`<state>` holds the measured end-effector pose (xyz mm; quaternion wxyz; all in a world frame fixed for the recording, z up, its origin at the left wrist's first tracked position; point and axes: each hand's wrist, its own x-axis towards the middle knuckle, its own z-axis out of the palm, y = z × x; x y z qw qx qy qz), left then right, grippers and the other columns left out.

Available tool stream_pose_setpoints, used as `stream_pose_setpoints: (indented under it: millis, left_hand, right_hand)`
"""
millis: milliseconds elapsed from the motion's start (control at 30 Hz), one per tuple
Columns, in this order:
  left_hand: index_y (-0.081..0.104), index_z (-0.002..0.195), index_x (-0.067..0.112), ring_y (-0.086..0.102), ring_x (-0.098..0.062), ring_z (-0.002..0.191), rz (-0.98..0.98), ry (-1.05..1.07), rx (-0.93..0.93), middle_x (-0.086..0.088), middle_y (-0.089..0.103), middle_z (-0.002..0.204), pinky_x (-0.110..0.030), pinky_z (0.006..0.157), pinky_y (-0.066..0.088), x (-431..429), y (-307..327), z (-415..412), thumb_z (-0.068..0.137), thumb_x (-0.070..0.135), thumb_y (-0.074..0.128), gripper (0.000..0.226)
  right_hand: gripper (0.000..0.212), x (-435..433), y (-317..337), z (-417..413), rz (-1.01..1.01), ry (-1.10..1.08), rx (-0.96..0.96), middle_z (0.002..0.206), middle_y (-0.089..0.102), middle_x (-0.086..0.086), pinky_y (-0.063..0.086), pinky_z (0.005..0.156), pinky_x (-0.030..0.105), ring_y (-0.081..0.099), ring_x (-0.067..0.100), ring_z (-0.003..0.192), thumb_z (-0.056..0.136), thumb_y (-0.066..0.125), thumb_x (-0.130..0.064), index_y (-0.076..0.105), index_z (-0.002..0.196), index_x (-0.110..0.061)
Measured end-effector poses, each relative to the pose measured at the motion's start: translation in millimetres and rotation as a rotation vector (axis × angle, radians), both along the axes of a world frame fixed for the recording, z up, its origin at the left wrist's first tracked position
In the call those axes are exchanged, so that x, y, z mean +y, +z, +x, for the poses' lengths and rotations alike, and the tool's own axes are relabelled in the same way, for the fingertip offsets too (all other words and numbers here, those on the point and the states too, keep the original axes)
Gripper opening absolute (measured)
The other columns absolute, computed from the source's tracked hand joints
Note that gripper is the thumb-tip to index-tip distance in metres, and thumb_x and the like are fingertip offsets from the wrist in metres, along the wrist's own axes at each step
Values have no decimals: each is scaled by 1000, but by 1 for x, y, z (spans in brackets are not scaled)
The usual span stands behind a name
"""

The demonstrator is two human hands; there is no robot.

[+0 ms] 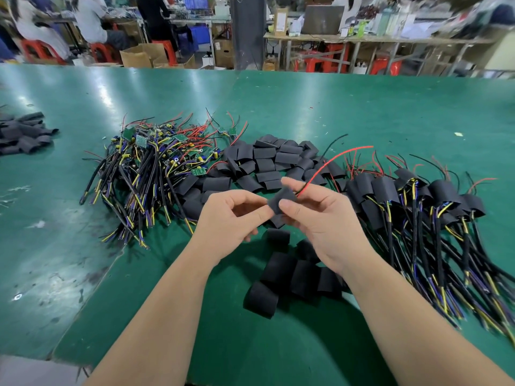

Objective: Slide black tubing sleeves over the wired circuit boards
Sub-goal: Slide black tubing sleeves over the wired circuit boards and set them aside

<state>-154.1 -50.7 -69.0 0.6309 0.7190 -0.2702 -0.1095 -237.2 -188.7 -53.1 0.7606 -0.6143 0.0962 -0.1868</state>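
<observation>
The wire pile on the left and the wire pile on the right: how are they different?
The left pile shows bare green boards; in the right pile the boards are hidden inside black sleeves. The left pile lies tangled, while the right pile lies combed, its ends running toward the near right. Both have black cables with yellow and purple wire ends.

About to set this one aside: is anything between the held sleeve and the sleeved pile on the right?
Nothing visible. The left hand and right hand pinch the sleeve above the mat; the sleeved pile lies to its right, loose sleeves only below.
</observation>
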Motion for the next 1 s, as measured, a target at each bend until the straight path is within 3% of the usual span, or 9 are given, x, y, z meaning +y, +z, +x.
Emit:
stream_pose_setpoints:
  millis: [133, 200, 267, 367, 467, 533, 700, 833, 1000]
  left_hand:
    - [73, 84, 14, 61, -11, 55, -113, 51, 162, -2, 72, 71, -20, 47, 48, 0, 1, 3, 88, 4, 62, 16]
    - [72, 80, 16, 61, -10, 54, -125, 249, 191, -5, 71, 72, -21, 46, 48, 2, 1, 11, 89, 1, 56, 24]
    - [71, 81, 19, 61, -7, 56, 31, 488, 35, -1, 69, 72, -22, 52, 50, 10, -3, 21, 87, 3, 55, 23]
    - [70, 97, 20, 61, -18, 81, 459, 713, -386, 1, 68, 88, -28, 73, 45, 26, -9, 31, 82, 10, 56, 23]
    - [60, 118, 20, 47, -35, 110, 810, 822, -369, -10, 57, 119, -42, 90, 35, 33, -14, 38, 80, 19, 59, 37]
    - [55, 124, 21, 45, -35, 114, 921, 827, -318, -11, 52, 124, -43, 92, 31, 33, -15, 41, 84, 26, 60, 41]
    - [51, 126, 18, 54, -33, 111, 879, 881, -300, -11, 55, 122, -43, 93, 33, 42, -16, 50, 85, 36, 65, 47]
    - [57, 121, 21, 60, -28, 103, 879, 925, -267, -4, 69, 105, -38, 91, 35, 51, -12, 58, 83, 31, 66, 40]
    - [67, 102, 9, 64, -32, 89, 598, 936, -315, -8, 72, 90, -35, 81, 46, 49, -12, 56, 79, 14, 61, 24]
  right_hand:
    - [24, -13, 21, -6, 344, -145, -75, 69, 69, 3, 57, 68, 30, 71, 24, 71, 93, 47, 7, 62, 102, -10]
    - [21, -30, 34, -15, 317, -311, -123, 72, 68, 4, 57, 59, 26, 71, 23, 63, 92, 52, 4, 58, 102, -13]
    - [24, -51, 41, -26, -11, -535, -39, 82, 67, 4, 57, 60, 29, 68, 20, 60, 89, 61, -3, 58, 105, -21]
    - [25, -82, 36, -39, -797, -728, 468, 96, 72, 6, 46, 84, 39, 64, 27, 83, 85, 63, -22, 65, 110, -24]
    - [42, -88, 31, -40, -1013, -727, 848, 123, 57, 15, 28, 97, 46, 48, 38, 115, 84, 63, -34, 57, 125, -28]
    - [48, -81, 30, -35, -1041, -719, 816, 127, 50, 19, 26, 98, 48, 43, 41, 118, 83, 64, -36, 53, 129, -28]
    - [38, -61, 24, -25, -1104, -656, 631, 125, 52, 13, 26, 97, 46, 46, 35, 118, 83, 66, -33, 60, 120, -29]
    - [29, -50, 18, -21, -1112, -632, 507, 121, 55, 5, 25, 95, 41, 48, 29, 116, 83, 66, -25, 65, 112, -30]
    - [19, -41, 16, -18, -1073, -622, 346, 108, 59, -1, 28, 90, 35, 54, 25, 104, 84, 63, -18, 69, 98, -29]
